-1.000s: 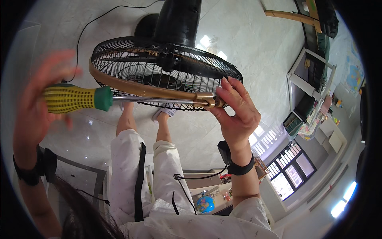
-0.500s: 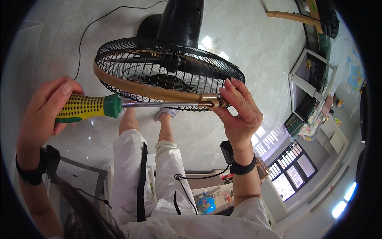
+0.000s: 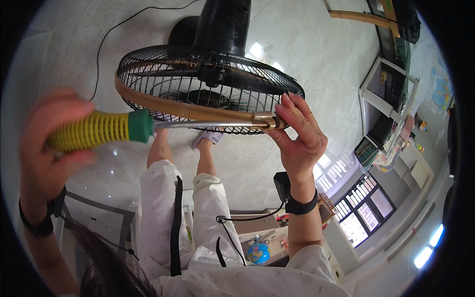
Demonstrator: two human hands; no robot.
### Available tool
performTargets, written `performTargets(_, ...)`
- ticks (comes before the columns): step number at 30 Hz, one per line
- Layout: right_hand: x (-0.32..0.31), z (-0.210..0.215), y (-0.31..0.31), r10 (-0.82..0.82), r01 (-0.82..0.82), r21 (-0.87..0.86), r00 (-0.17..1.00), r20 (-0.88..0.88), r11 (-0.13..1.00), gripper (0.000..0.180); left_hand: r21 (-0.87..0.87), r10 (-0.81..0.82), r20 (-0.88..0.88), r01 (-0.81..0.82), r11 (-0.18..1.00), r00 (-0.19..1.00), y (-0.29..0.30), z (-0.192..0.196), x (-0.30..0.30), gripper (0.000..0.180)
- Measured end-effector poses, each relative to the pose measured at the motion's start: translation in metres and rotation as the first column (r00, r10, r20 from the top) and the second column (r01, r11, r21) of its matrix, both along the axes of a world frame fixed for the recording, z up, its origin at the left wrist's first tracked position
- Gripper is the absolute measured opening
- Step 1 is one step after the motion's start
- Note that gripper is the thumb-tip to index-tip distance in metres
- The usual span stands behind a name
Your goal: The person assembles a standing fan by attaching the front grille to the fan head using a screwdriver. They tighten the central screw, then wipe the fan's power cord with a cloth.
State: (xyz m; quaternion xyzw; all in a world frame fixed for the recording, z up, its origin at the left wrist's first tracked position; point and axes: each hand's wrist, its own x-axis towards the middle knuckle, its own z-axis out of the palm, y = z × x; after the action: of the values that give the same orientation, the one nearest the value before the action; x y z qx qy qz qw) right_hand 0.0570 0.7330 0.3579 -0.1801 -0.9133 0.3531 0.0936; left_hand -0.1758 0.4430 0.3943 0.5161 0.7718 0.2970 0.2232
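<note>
The left hand (image 3: 37, 153), at the frame's left, is smeared by blur, so its fingers' exact grip on the screwdriver (image 3: 116, 129) cannot be made out. The screwdriver's tip is hidden at the brass-coloured clamp (image 3: 263, 120), whose far end the right hand (image 3: 304, 141) covers. The upper edge cuts off the fan's black column (image 3: 222, 27) and the cord (image 3: 100, 49). The globe's (image 3: 258, 253) lettering, low centre, is too small to read.

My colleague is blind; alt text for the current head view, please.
A person's blurred left hand grips a yellow-green screwdriver, its shaft reaching a clamp on the gold rim of a fan; the right hand pinches that clamp.
</note>
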Motion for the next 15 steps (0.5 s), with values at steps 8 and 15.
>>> performTargets(8, -0.003, -0.002, -0.006, -0.037, 0.037, 0.010, 0.999, -0.002, 0.999, 0.045, -0.690, 0.688, 0.722, -0.144, 0.709, -0.074, 0.013, 0.001, 0.000, 0.024)
performTargets(15, -0.002, 0.002, -0.001, -0.007, 0.005, 0.053, 1.000, 0.030, 0.999, 0.045, 0.196, -0.015, -0.012, 0.017, 0.980, 1.000, -0.011, -0.018, 0.014, 0.027)
